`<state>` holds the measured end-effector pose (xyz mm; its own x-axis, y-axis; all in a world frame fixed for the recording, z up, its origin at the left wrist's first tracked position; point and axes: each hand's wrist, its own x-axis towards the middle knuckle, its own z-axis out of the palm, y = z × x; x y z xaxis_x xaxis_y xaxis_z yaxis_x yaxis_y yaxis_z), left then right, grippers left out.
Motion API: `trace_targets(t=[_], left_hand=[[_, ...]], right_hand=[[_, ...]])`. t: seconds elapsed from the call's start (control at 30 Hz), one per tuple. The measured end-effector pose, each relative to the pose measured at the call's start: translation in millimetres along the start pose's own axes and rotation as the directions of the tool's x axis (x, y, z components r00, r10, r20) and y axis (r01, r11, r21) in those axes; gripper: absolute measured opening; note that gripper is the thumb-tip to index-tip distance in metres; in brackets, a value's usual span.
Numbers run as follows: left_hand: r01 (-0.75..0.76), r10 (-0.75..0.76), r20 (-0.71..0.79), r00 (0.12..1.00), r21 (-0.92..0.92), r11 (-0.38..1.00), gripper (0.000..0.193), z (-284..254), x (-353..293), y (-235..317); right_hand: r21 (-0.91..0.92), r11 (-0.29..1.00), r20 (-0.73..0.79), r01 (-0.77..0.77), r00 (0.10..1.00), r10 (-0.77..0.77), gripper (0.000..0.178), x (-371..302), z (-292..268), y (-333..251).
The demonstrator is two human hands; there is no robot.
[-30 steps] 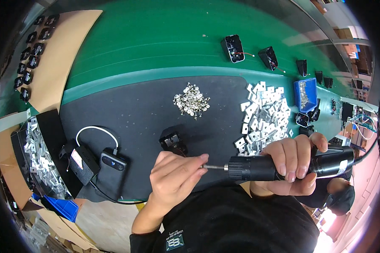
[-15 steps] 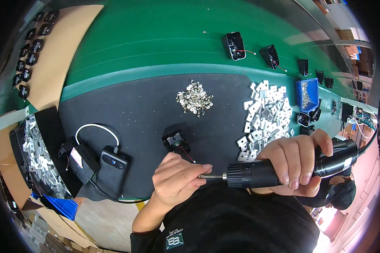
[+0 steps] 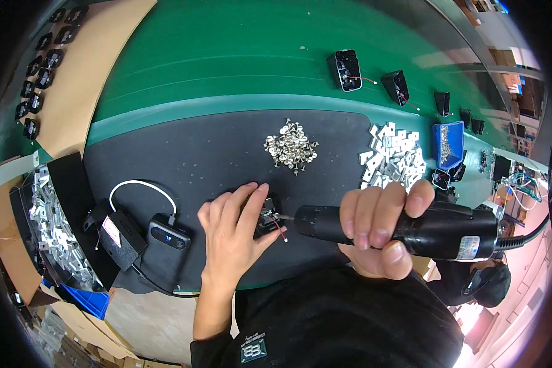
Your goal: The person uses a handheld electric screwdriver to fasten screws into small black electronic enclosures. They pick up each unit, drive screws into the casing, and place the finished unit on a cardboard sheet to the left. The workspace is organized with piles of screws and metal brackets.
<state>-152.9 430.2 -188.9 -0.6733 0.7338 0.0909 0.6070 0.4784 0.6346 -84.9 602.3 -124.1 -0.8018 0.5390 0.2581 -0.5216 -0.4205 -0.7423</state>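
Note:
My right hand [image 3: 380,230] is wrapped round a black electric screwdriver [image 3: 454,233], held level with its bit pointing left. The bit's tip reaches a small black plastic housing [image 3: 267,226] with a red wire on the dark mat. Over the housing lies my left hand [image 3: 230,227], its fingers on the far side and the thumb on the near side, gripping it. Part of the housing is hidden by these fingers. Beyond it sits a pile of silver screws [image 3: 291,147]. Square metal plates with holes [image 3: 392,156] are heaped to the right, partly behind my right hand.
A power bank [image 3: 168,238] with a white cable and a black box [image 3: 124,236] lie at left, beside a bin of metal parts [image 3: 58,227]. A blue tray [image 3: 449,147] stands right. Black housings [image 3: 348,70] sit on the green belt [image 3: 227,55]. Another person [image 3: 487,285] is at lower right.
My left hand has moved from the screwdriver's bit forward onto the housing and taken hold of it. The screwdriver has moved left and forward, bringing its tip to the housing.

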Motion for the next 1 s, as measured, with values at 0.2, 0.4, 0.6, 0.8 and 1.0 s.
trace_targets(t=[0.2, 0.4, 0.6, 0.8, 1.0], left_hand=[[0.066, -0.07, -0.039, 0.997, -0.098, 0.993, 0.074, 0, 6, 4], [0.117, -0.119, -0.016, 0.993, -0.085, 0.989, 0.072, 0, 8, 4], [0.107, -0.109, -0.034, 0.993, -0.072, 0.992, 0.069, 1, 9, 5], [0.099, -0.101, -0.031, 0.994, -0.06, 0.993, 0.066, 1, 13, 6], [0.105, -0.107, -0.023, 0.994, -0.069, 0.992, 0.067, -1, 16, 8]], right_hand=[[-0.114, 0.993, 0.161, 0.023, 0.987, -0.004, 0.044, 5, -3, 9], [-0.085, 0.996, 0.151, 0.02, 0.989, -0.007, 0.043, 6, -2, 13], [-0.131, 0.991, 0.134, -0.033, 0.99, 0.051, 0.039, 8, -1, 11], [-0.132, 0.991, 0.141, 0.013, 0.99, 0.006, 0.037, 5, -2, 17], [-0.14, 0.989, 0.302, -0.04, 0.95, 0.081, 0.036, 14, -6, 11]])
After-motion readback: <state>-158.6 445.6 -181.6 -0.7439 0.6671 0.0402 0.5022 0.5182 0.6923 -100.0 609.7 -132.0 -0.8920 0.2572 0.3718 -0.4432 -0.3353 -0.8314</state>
